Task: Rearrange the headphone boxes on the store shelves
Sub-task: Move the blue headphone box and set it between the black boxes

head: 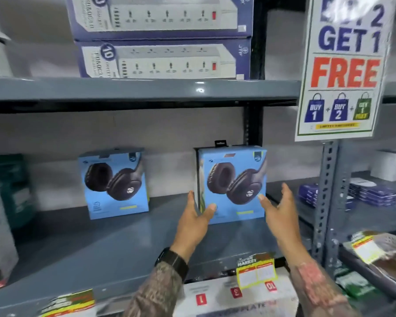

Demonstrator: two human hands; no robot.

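Observation:
Two blue headphone boxes stand upright on the grey middle shelf (96, 250). The left headphone box (114, 184) stands alone near the back wall. The right headphone box (233, 179) stands nearer the front, with a black hang tab on top. My left hand (192, 220) holds its lower left corner, thumb on the front face and fingers along the left side. My right hand (281, 216) is spread open at the box's lower right edge, its thumb tip at the front corner and its fingers apart behind.
Two long power-strip boxes (160, 60) are stacked on the shelf above. A "Buy 2 Get 1 Free" sign (343, 65) hangs on the perforated upright (327, 191). Dark blue small boxes (373, 193) lie to the right, a green box (7, 186) at left, a white box (238, 298) below.

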